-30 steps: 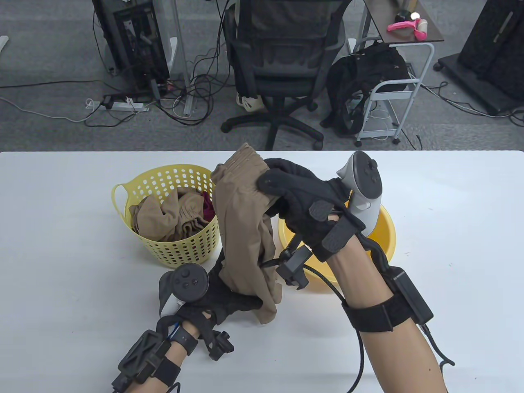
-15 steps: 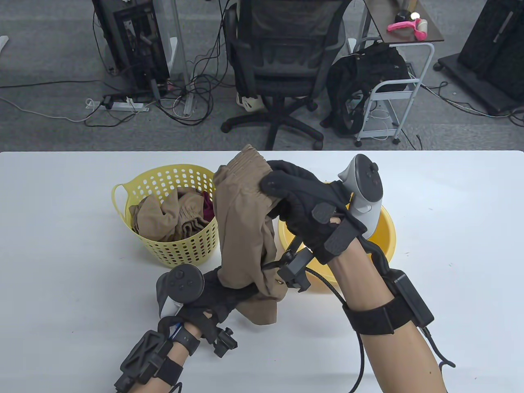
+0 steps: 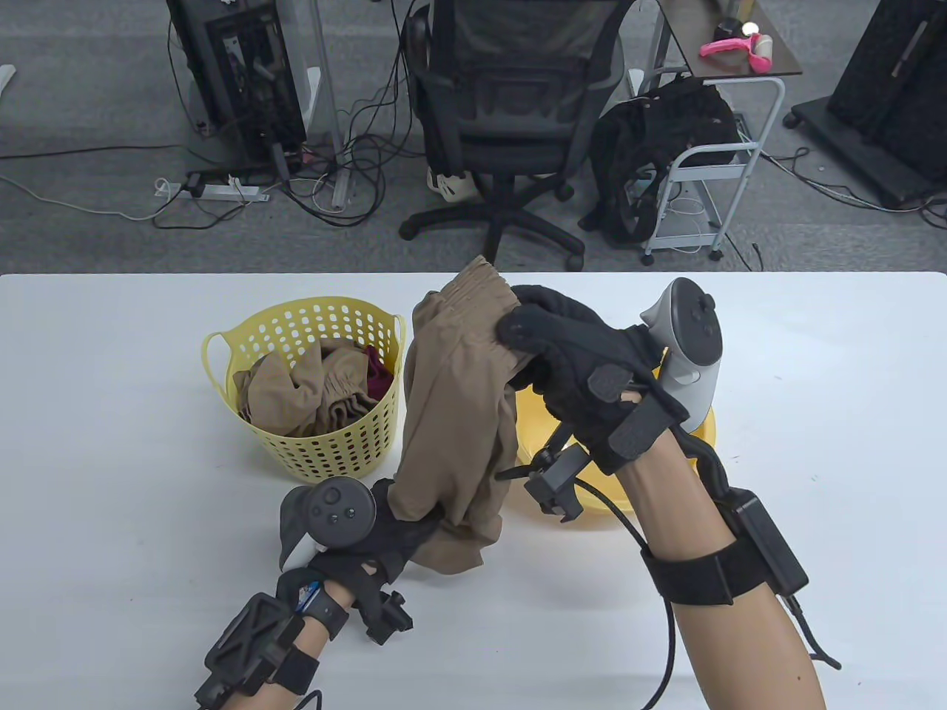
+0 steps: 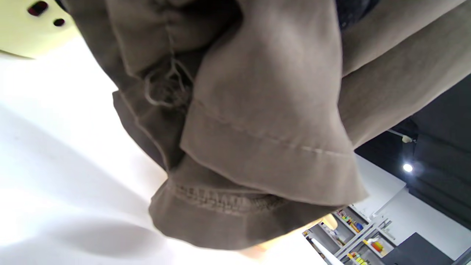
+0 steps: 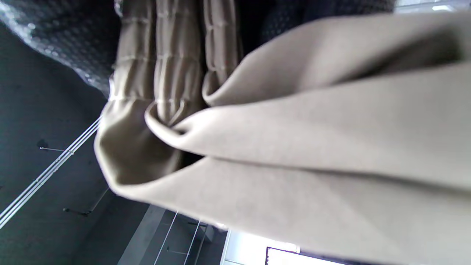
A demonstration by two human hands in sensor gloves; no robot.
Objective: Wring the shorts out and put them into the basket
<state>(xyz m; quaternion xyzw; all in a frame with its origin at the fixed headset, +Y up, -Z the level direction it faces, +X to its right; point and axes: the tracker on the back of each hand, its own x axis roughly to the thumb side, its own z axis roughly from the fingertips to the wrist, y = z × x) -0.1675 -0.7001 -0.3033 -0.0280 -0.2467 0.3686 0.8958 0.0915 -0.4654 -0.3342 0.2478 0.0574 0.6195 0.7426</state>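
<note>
Tan shorts (image 3: 451,414) hang stretched between my two hands above the table. My right hand (image 3: 551,351) grips the gathered elastic waistband at the top. My left hand (image 3: 414,529) grips the legs near the hem, low beside the table. The hems (image 4: 257,165) fill the left wrist view, the pleated waistband (image 5: 165,73) the right wrist view. A yellow perforated basket (image 3: 222,347) stands to the left of the shorts and holds other tan and dark red clothes. A yellow basin (image 3: 703,429) sits under my right hand, mostly hidden by it.
The white table (image 3: 814,444) stretches bare to the right and in front. Beyond its far edge stand an office chair (image 3: 510,126), a white trolley with a black bag (image 3: 666,155), a computer tower and cables on the floor.
Both hands have shifted to the right with the shorts, away from the basket and over the basin. The left hand's fingers have closed more tightly around the lower part.
</note>
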